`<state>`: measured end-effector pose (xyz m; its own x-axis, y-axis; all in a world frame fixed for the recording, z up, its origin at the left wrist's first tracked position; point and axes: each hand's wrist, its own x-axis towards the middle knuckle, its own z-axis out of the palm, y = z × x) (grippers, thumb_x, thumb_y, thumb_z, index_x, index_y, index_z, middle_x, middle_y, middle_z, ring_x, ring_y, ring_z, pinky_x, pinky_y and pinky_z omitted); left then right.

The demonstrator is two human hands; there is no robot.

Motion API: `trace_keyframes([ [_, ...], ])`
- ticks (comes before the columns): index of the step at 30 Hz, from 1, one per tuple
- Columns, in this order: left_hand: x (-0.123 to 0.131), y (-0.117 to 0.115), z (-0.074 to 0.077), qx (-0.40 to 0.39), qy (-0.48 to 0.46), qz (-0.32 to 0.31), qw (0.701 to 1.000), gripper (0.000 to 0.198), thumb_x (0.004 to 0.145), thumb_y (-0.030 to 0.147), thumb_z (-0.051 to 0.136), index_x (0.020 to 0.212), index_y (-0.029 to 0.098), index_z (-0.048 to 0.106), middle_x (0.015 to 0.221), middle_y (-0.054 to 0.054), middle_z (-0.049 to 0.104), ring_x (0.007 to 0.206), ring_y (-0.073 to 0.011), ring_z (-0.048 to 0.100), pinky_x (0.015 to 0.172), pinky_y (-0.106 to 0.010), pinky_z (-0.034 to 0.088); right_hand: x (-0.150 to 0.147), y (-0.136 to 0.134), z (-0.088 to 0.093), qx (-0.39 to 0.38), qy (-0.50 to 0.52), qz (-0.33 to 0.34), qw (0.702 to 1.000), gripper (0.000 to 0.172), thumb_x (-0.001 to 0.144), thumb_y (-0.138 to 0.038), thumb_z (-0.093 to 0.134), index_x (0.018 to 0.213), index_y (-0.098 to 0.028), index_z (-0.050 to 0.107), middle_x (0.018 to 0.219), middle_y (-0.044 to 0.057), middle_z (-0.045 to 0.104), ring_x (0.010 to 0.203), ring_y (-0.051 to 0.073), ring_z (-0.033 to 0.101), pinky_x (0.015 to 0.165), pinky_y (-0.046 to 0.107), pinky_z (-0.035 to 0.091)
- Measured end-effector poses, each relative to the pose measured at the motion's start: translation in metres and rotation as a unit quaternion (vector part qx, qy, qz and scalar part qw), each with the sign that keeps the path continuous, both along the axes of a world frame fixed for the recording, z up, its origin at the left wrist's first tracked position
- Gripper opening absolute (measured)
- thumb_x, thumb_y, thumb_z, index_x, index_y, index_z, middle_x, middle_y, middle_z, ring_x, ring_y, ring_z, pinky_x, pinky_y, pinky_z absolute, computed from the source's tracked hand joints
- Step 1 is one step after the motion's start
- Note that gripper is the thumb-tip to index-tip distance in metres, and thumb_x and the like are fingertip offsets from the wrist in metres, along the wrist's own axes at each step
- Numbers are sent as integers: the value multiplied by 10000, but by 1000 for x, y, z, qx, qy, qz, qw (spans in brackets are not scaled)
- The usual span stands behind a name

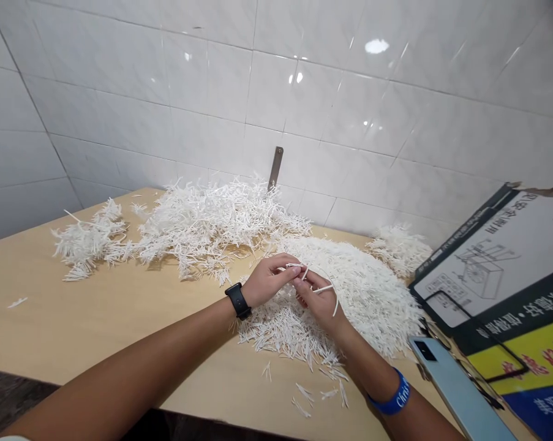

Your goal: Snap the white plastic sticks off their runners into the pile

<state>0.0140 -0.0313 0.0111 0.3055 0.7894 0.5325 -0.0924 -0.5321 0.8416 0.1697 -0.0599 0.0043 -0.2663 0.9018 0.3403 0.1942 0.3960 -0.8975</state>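
Observation:
My left hand (264,280), with a black watch at its wrist, is closed in a pinch on a thin white branched strand (324,288). Fingertip to fingertip with it, my right hand (321,306) is also closed on the strand, whose thin arms curve out over the back of that hand. A blue wristband circles my right forearm. Both hands are above the front left part of a broad heap of small white branched pieces (368,282). Fingers partly cover the held end of the strand.
Behind lies a looser tangled white heap (212,214), with a small clump (92,242) left of it. A metal strip (275,168) leans on the tiled wall. At right are a printed box (478,263) and a light blue phone (460,383). Stray pieces lie along the table's front.

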Motion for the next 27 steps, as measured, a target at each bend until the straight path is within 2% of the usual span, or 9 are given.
trace_keyframes([
  [3, -2, 1, 1, -73, -22, 13, 997, 258, 827, 375, 602, 770, 150, 715, 819, -65, 688, 771, -159, 609, 720, -294, 488, 0, -1, 2, 27, -43, 3, 999, 324, 885, -422, 514, 661, -190, 483, 532, -49, 390, 504, 103, 348, 513, 261, 309],
  [6, -5, 3, 3, -143, -41, 30, 988, 295, 797, 418, 614, 716, 150, 707, 761, -56, 685, 635, -133, 568, 633, -282, 476, 3, 0, 2, 24, -55, 10, 998, 361, 907, -420, 474, 626, -196, 438, 532, -39, 414, 519, 112, 376, 528, 263, 327],
  [9, -5, 5, 2, -157, -37, 49, 986, 309, 772, 439, 629, 704, 149, 711, 737, -55, 677, 609, -127, 549, 606, -274, 453, 4, 1, 2, 25, -55, 4, 998, 360, 917, -421, 447, 636, -198, 435, 541, -35, 416, 526, 116, 384, 532, 264, 334],
  [13, -4, 11, -3, -201, -51, 66, 976, 311, 741, 443, 646, 691, 140, 699, 736, -60, 665, 630, -129, 570, 558, -249, 431, 2, 0, 6, 82, -91, -5, 992, 350, 925, -374, 432, 624, -200, 400, 594, -28, 395, 578, 122, 376, 572, 268, 336],
  [16, -13, 24, -4, -232, -64, 116, 964, 301, 739, 429, 640, 687, 133, 668, 714, -56, 644, 560, -105, 552, 501, -229, 418, -2, -9, 7, 122, -105, -7, 987, 348, 932, -336, 420, 611, -203, 387, 606, -19, 404, 588, 130, 381, 579, 278, 328],
  [19, -30, 38, 0, -211, -79, 185, 956, 285, 787, 406, 577, 698, 144, 641, 710, -36, 629, 504, -71, 496, 496, -220, 425, -5, -16, 5, 146, -102, 14, 984, 358, 937, -314, 409, 596, -210, 375, 579, -25, 379, 554, 129, 363, 554, 284, 306],
  [21, -36, 42, 1, -184, -55, 194, 962, 266, 782, 387, 594, 698, 141, 654, 655, -26, 614, 501, -79, 495, 510, -227, 435, -5, -14, 2, 149, -79, 11, 986, 348, 938, -319, 413, 609, -209, 398, 577, -26, 390, 544, 127, 367, 549, 282, 308],
  [25, -25, 34, -5, -86, 80, 111, 987, 271, 824, 305, 540, 989, 149, 688, 767, -61, 688, 606, -140, 606, 584, -277, 494, 2, 3, -7, 87, 5, -62, 994, 321, 919, -388, 462, 657, -202, 460, 546, -42, 391, 516, 118, 370, 526, 266, 322],
  [27, -18, 29, -8, -31, 117, 71, 990, 313, 836, 213, 472, 1081, 171, 661, 923, -76, 711, 785, -169, 653, 728, -326, 520, 5, 10, -10, 49, 37, -87, 994, 292, 897, -429, 490, 719, -198, 512, 539, -51, 382, 493, 115, 365, 494, 256, 314],
])
